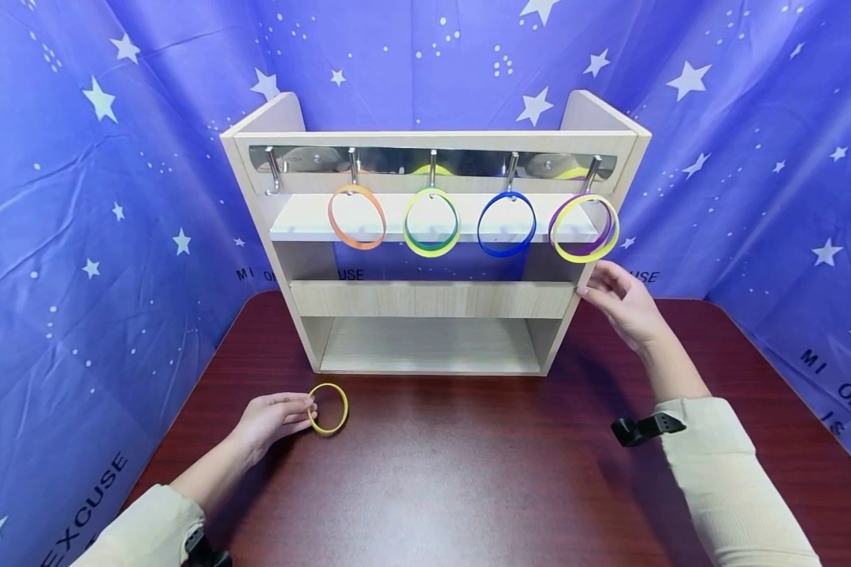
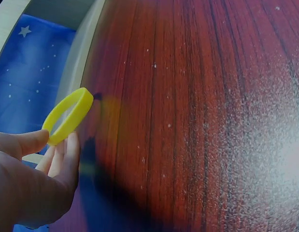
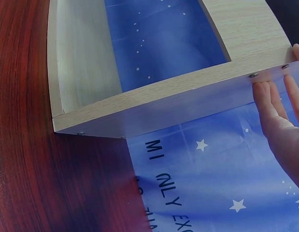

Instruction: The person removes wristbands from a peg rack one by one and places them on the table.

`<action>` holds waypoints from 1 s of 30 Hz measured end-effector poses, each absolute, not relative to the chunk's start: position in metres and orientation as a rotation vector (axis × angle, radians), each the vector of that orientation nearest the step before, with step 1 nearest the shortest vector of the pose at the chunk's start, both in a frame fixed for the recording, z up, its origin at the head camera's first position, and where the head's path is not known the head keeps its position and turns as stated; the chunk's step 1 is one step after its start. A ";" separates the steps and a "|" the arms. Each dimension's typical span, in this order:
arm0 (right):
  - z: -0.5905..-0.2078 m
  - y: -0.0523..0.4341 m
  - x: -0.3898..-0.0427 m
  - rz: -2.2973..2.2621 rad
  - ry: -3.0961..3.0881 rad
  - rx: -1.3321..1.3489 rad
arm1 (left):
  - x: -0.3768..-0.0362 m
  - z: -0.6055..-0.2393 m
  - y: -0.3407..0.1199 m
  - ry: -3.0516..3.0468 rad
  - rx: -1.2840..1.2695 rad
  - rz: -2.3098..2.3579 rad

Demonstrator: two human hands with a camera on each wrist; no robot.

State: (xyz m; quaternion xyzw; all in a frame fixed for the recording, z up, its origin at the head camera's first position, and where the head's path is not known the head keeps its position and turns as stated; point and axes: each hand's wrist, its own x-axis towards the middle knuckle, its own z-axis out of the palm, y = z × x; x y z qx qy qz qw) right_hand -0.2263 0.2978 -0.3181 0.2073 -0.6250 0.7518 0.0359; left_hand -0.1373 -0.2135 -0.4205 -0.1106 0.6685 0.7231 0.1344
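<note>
Item 1: my left hand pinches yellow band, on table in front of rack. Item 2: my right hand, fingers straight, touches rack's right side; holds nothing.

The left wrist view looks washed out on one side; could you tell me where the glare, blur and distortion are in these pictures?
Left wrist view: strong glare whitens the table at the right, and the left hand holding the yellow ring is soft. Head view: wide-angle bending splays the wooden rack, and its metal hook strip mirrors the rings. Right wrist view: evenly lit, no glare; right hand slightly soft.
</note>
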 end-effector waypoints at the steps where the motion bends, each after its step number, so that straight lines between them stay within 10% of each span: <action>1: -0.318 0.298 -0.226 2.309 -1.919 0.634 | -0.137 -0.421 -0.213 1.945 -0.321 2.088; 30: -0.319 0.298 -0.225 2.310 -1.945 0.594 | -0.138 -0.420 -0.210 2.433 -0.418 1.686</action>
